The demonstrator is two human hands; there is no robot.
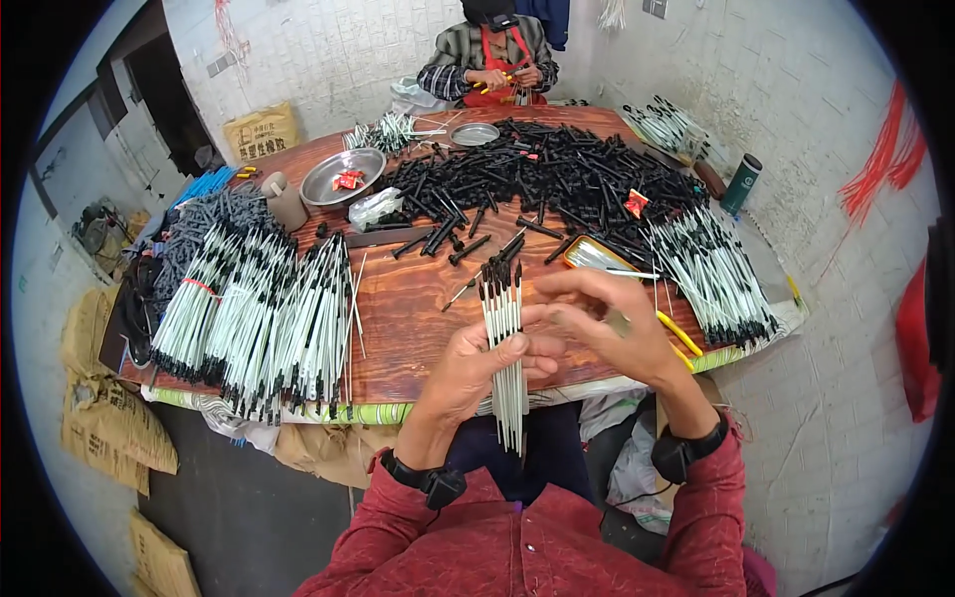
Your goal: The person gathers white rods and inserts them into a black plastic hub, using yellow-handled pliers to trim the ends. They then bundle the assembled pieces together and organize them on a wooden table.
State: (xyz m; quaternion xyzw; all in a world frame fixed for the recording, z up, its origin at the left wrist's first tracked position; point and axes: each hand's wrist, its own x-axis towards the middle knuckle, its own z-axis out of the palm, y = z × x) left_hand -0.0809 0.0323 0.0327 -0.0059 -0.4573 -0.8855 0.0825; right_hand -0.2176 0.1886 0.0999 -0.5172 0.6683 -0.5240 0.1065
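My left hand (470, 366) is closed around a bundle of thin white rods with black tips (507, 373), held upright over the table's near edge. The black ends point away from me and the bare white ends hang toward my lap. Close beside the bundle on its right, my right hand (622, 328) has curved fingers spread apart, with no rod visible in it. A small greyish patch shows by its thumb; I cannot make out what it is. Yellow-handled pliers (679, 328) lie partly behind my right wrist. Just beyond that hand sits a yellow-rimmed tray (575, 261) of white rods.
Black tubular parts (587, 179) are heaped across the wooden table (388, 308). Rod bundles stand left (249, 318) and right (711, 274). A metal bowl (316, 187), a beige jug (286, 202) and a green flask (741, 184) stand around. Opposite, a co-worker (490, 60) holds yellow-handled pliers.
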